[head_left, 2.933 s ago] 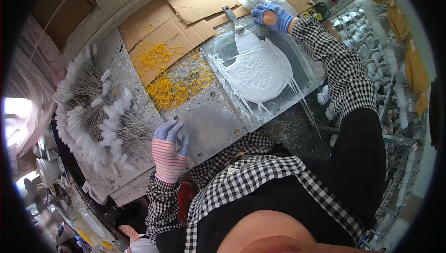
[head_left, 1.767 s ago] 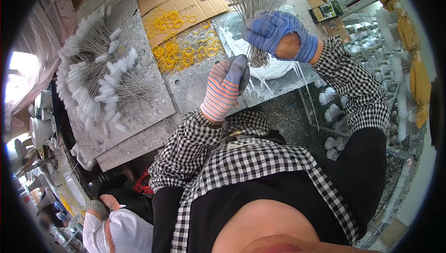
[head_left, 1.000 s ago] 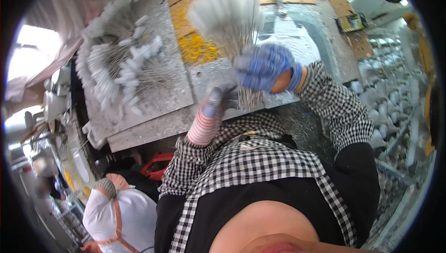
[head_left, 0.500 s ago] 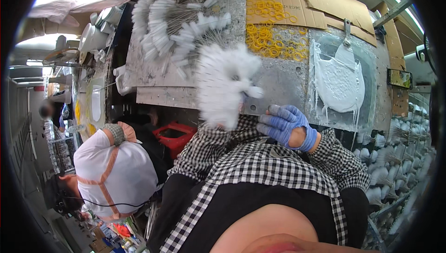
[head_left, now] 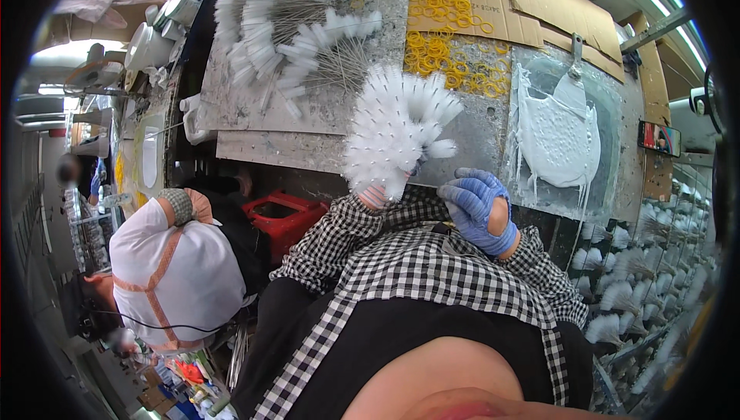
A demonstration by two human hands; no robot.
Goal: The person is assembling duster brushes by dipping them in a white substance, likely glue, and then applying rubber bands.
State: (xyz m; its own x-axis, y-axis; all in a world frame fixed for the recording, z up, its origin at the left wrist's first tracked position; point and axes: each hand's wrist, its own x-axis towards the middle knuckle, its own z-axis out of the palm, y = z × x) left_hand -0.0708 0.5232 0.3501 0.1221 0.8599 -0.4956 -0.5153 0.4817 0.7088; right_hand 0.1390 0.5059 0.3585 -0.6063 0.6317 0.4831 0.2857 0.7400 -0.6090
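Observation:
A bundle of tube brushes point(head_left: 397, 131) with white bristles and dark tips fans out over the front of the worktable. My left hand point(head_left: 376, 195) grips it from below; the bristles hide most of its fingers. My right hand point(head_left: 479, 208), in a blue knit glove with a bare patch at its back, is just right of the bundle by the table's front edge. Its fingers reach leftward, slightly bent, and no object shows in them. Behind the bundle, many more white brushes with thin wire stems point(head_left: 304, 34) lie heaped on the table.
Yellow rings point(head_left: 443, 53) lie scattered on cardboard and the tabletop. To the right, white paste point(head_left: 559, 142) with a scraper point(head_left: 573, 88) covers a slab. A phone point(head_left: 659, 138) stands at the right edge. Brushes fill a rack point(head_left: 647, 289). A co-worker point(head_left: 181, 273) sits left, near a red stool point(head_left: 284, 215).
The brush bundle, blurred by motion before, is now sharp and slightly further right, its tips turned more toward me. My right hand has shifted a little right, off the metal plate's edge.

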